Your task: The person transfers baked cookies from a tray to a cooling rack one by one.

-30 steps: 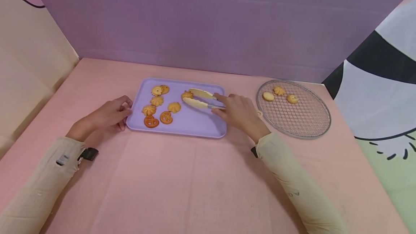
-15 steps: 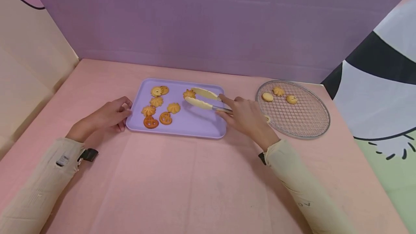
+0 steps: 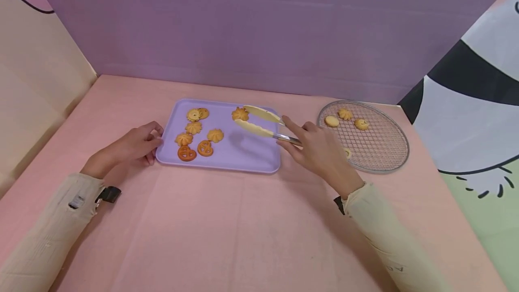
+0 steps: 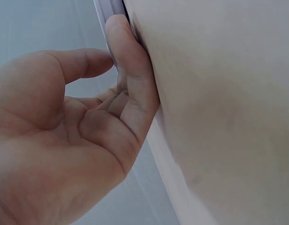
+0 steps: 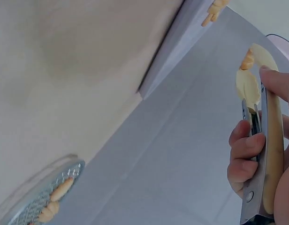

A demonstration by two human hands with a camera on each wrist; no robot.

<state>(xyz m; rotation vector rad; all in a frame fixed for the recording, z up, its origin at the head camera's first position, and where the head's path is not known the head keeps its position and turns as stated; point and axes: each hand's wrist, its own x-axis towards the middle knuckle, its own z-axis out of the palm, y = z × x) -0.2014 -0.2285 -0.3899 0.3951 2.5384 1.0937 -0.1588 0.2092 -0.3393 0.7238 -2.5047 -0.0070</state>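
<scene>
My right hand [image 3: 318, 148] grips metal tongs [image 3: 287, 138] with cream-coloured tips. Between those tips is a ridged, flower-shaped cookie [image 3: 240, 114], held above the right part of the lilac tray [image 3: 251, 159]. The right wrist view also shows the cookie [image 5: 248, 60] caught at the end of the tongs [image 5: 271, 159]. At the tray's left edge, my left hand [image 3: 138, 144] pinches the rim between thumb and fingers. Several flower-shaped cookies [image 3: 193, 127], round ones, and two pretzel-shaped cookies [image 3: 187, 153] lie on the tray's left half.
To the right is a round wire mesh rack [image 3: 377, 152] bearing a smooth oval cookie [image 3: 332, 121], a flower-shaped cookie [image 3: 345, 113] and a round one [image 3: 361, 124]. A purple wall [image 3: 259, 35] stands behind the pink-covered table [image 3: 194, 229].
The right hand has drawn the tongs and the cookie up and to the right, away from the other cookies. The left hand has stayed at the tray's edge.
</scene>
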